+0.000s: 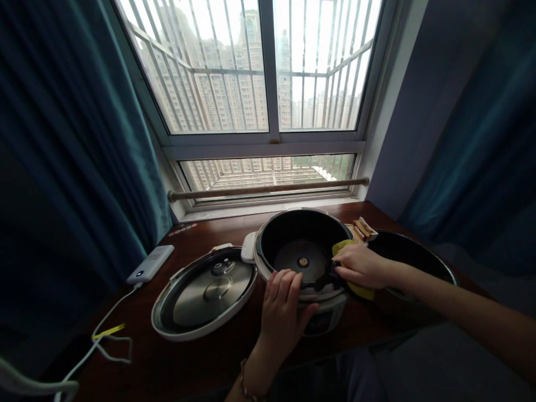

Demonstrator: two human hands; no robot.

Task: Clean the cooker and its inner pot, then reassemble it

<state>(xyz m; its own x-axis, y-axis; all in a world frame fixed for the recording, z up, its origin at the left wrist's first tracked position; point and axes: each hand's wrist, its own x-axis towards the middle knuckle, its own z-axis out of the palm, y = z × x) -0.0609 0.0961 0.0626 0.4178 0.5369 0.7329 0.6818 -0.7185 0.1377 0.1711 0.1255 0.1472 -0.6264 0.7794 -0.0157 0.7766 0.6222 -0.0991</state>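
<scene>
A white electric pressure cooker [256, 257] stands uncovered on the table, its dark inside and the round centre of its heating plate facing up. My left hand [282, 304] grips the front rim, fingers over the edge and thumb against the outer side. At the right side of the rim, my right hand [362, 267] is closed on a yellow cloth [360, 290], pressing it against the edge. Something dark by its fingertips is too dim to make out. The cooker's lid [196, 304] lies to the left with its metal underside up.
A dark pot [419, 251] stands to the right of the cooker, partly behind my right forearm. A white power bank [151, 264] with a cable [111, 312] lies at the left of the wooden table [234, 346]. A rail [268, 191] crosses the window behind.
</scene>
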